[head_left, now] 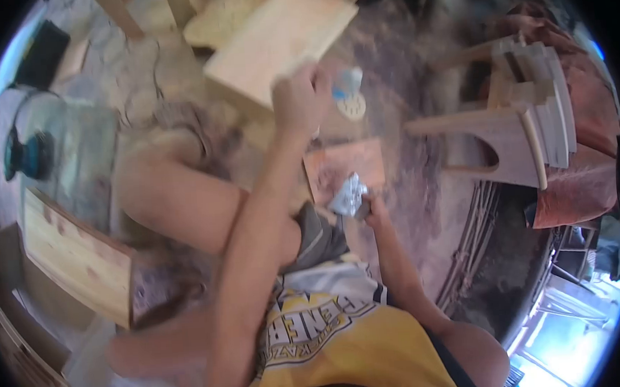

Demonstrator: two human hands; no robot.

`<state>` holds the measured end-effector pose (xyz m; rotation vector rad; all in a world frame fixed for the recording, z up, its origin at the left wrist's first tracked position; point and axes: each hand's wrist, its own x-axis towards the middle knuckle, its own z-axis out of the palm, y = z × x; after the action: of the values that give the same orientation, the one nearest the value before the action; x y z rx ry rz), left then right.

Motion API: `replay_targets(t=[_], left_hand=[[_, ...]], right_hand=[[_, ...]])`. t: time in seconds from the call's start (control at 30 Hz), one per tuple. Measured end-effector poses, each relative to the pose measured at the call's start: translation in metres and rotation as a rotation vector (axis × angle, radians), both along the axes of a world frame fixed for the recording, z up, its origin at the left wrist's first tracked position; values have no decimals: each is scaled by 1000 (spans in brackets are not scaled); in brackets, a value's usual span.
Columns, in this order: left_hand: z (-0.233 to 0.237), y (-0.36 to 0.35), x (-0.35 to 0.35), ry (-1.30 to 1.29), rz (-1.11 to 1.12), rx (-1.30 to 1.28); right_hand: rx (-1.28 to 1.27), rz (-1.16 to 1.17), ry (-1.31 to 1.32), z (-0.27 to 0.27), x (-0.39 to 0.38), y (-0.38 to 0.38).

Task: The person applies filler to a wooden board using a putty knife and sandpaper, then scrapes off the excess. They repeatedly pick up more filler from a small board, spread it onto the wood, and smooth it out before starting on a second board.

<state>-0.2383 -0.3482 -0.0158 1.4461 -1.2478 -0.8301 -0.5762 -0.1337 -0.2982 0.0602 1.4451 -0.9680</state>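
Observation:
My left hand (300, 98) is reached forward with its fingers curled, in front of the near corner of a pale wooden board (279, 39). Motion blur hides what it holds, if anything. Just right of it is a blurred white and blue object (348, 82), above a pale round disc with holes (351, 106). My right hand (375, 211) is closed on a crumpled silver foil packet (350, 195). That packet is over a reddish-brown flat square piece (354, 159) on the floor.
Stacked wooden stool parts (511, 121) stand at the right, beside reddish-brown cloth (576, 188). A wooden panel (80, 257) leans at the left, near a box with a dark teal knob (27, 155). Thin rods (472, 237) lie at lower right. My bent legs flank the work area.

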Motion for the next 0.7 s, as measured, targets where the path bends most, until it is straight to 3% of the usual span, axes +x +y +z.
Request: replay_targets(t=[0.07, 0.1, 0.13, 0.17, 0.2, 0.27, 0.3, 0.37, 0.4, 0.47, 0.53, 0.6, 0.63, 0.7], left_hand=[[13, 4, 24, 146, 254, -200], [59, 26, 48, 131, 266, 23], [81, 42, 84, 218, 168, 80], [62, 48, 104, -543, 333, -163], [56, 50, 139, -783, 372, -298], [85, 47, 156, 254, 572, -104], [83, 44, 171, 248, 572, -95], [70, 43, 200, -175, 295, 69], [65, 47, 203, -180, 294, 84], [58, 54, 205, -377, 34, 183], [49, 65, 207, -465, -10, 250], [44, 77, 207, -550, -48, 321], [42, 82, 207, -573, -83, 302], [42, 87, 206, -595, -114, 293]], right_hand=[[6, -30, -9, 16, 10, 7], [29, -32, -5, 15, 10, 20], [60, -55, 73, 13, 3, 24], [87, -80, 156, 9, -8, 27], [68, -99, 186, 0, -17, 32], [95, -146, 199, -3, -22, 32], [117, -185, 209, -7, -21, 30], [150, -205, 260, -8, -28, 20], [166, -229, 310, -7, -30, 14], [144, -170, 439, 5, -31, -3], [123, -114, 576, 23, -39, -20], [42, 250, 704, 38, -47, -33], [49, 257, 706, 36, -56, -37], [4, 834, 1147, 38, -65, -44]])
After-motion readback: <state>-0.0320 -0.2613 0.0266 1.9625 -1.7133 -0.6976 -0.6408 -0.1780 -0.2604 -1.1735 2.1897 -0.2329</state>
